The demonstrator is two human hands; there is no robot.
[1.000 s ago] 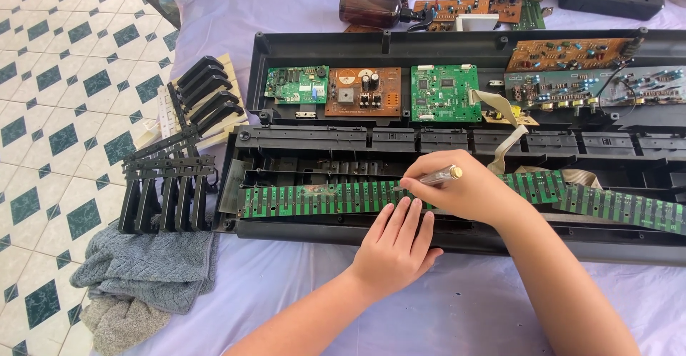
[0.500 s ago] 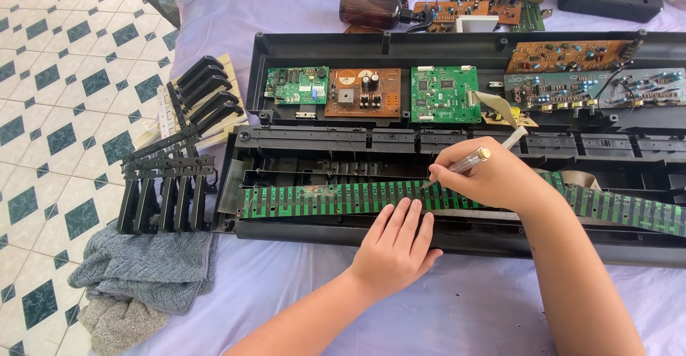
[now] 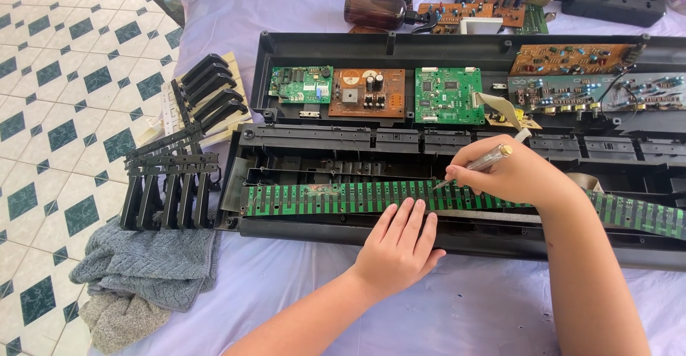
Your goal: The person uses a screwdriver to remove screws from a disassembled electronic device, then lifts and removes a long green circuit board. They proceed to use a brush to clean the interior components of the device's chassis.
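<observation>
An opened black keyboard case (image 3: 314,231) lies on a lilac cloth. Along its front runs a long green contact strip board (image 3: 314,197). My left hand (image 3: 400,245) rests flat on the case's front edge, fingers touching the strip. My right hand (image 3: 511,174) grips a slim clear-handled screwdriver (image 3: 480,162), its tip down on the strip just right of my left fingertips. In the upper half sit a green board (image 3: 300,84), a brown board (image 3: 366,93) and another green board (image 3: 449,95).
Removed black and cream piano keys (image 3: 179,149) lie stacked left of the case. A grey towel (image 3: 143,270) is at lower left on tiled floor. A brown bottle (image 3: 375,9), loose circuit boards (image 3: 479,9) and a black power strip (image 3: 614,4) lie behind.
My right hand with the screwdriver has shifted slightly along the green strip, and the tool is tilted differently. My left hand stays flat in the same spot.
</observation>
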